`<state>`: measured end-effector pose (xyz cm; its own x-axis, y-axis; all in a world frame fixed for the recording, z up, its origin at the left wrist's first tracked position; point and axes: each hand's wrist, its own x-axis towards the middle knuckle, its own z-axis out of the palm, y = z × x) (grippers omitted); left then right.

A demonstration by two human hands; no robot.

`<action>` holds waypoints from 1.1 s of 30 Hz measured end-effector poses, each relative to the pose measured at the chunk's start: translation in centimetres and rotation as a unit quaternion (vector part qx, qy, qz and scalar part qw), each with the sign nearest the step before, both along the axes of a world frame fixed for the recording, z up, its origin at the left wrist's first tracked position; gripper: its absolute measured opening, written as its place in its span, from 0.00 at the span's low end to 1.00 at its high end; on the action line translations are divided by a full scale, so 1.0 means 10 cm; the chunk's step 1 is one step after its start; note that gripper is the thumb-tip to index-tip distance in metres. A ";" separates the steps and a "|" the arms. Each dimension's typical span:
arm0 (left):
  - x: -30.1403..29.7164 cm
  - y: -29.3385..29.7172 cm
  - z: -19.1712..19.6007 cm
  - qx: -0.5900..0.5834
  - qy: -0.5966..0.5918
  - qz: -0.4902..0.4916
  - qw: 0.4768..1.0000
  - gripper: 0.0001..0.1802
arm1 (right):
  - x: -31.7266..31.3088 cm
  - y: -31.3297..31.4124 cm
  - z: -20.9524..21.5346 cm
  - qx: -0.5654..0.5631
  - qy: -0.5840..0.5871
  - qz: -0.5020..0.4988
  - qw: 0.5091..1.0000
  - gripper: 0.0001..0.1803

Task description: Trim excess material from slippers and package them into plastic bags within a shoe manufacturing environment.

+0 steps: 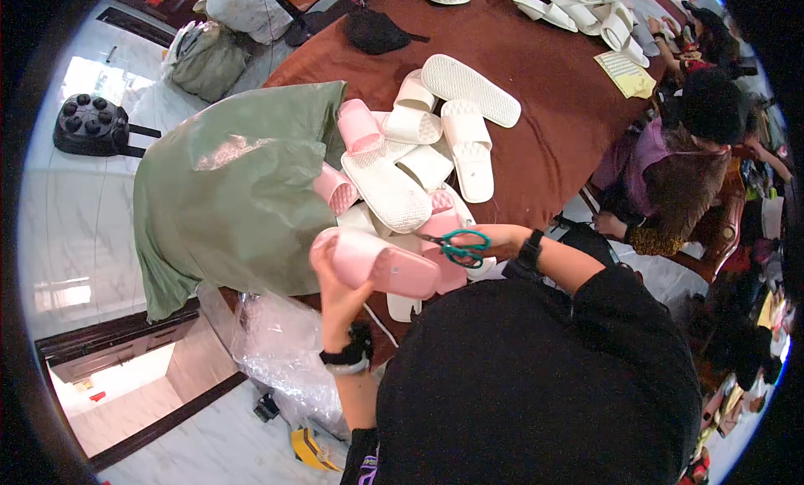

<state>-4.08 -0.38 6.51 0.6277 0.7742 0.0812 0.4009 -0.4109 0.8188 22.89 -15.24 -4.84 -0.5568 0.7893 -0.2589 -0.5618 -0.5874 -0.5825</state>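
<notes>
My left hand [335,294] is closed round the heel end of a pink slide slipper [394,269], which it holds up over the near side of the table. In my right hand [502,240] is a pair of scissors [463,247] with teal handles. Its dark blades point left, close to the pink slipper's strap. Behind them lies a loose heap of slippers, with a white slipper [387,192] and another pink slipper [360,126] among them. A large green sack [243,200] lies on its side at the left, its mouth toward the heap.
A brown cloth [536,158] covers the table. More white slippers [578,12] lie at the far edge, near a yellow paper [626,73] and a black cap [377,31]. Another person [678,167] sits at the right. Clear plastic [289,351] hangs below the sack.
</notes>
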 end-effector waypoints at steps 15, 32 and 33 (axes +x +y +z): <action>-1.05 -0.45 -0.51 0.165 0.080 0.295 0.938 0.45 | -0.25 0.42 0.20 0.324 -0.788 -0.087 0.516 0.17; -1.14 -0.38 -0.67 -0.293 -0.196 0.319 0.880 0.34 | 0.45 -0.03 1.65 0.348 -0.551 -0.410 0.638 0.27; -1.08 -0.34 -0.72 -0.314 -0.185 0.307 0.879 0.33 | 0.38 0.03 1.63 0.346 -0.464 -0.476 0.663 0.26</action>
